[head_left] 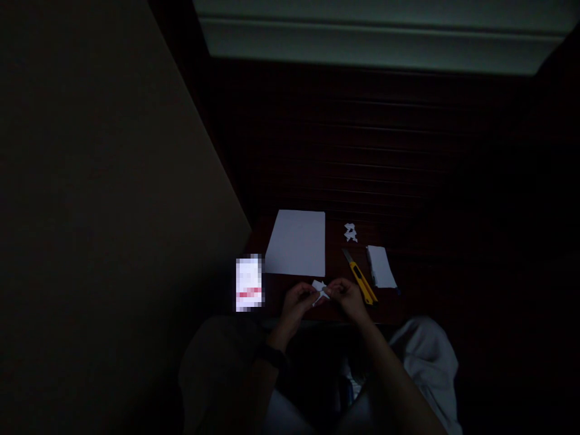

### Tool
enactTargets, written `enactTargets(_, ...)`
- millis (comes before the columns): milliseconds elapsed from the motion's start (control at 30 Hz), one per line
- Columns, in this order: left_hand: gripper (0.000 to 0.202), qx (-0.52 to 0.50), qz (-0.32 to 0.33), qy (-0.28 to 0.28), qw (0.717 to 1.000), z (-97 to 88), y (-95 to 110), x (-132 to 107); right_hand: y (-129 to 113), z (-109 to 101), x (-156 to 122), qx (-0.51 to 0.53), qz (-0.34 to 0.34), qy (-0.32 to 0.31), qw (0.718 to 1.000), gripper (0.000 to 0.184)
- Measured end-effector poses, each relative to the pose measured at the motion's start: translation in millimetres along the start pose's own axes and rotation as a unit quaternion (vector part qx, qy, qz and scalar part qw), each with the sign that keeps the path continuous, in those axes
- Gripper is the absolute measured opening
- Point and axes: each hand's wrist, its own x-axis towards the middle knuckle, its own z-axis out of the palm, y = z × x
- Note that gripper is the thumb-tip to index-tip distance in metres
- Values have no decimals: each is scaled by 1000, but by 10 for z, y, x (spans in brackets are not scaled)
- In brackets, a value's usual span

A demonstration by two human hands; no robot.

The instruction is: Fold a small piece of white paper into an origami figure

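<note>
Between my two hands is a small piece of folded white paper (319,289), held just above the near part of a dark table (335,235). The fingers of my left hand (296,300) pinch its left side. My right hand (348,296) grips its right side, with thumb and fingertips closed on it. The fold's exact shape is too small and dim to make out. Close to my right hand lies a yellow box cutter (361,281), its metal blade pointing away from me. Beyond my left hand lies a stack of white paper sheets (296,241).
Small folded white paper pieces (350,232) lie at the back of the table. A white pad (381,266) with what looks like a pen beside it is on the right. On the left glows a blurred screen (249,281). A wall (113,181) rises at the left.
</note>
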Motion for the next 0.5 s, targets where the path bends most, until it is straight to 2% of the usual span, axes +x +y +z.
enactTargets(233, 32, -11, -1, -16, 1000, 10, 29, -7, -32, 15, -5, -1, -10, 7, 1000, 28)
enactTargets(500, 33, -14, 14, 7, 1000, 18, -15, 10, -33, 36, -25, 32, 4, 14, 999, 27)
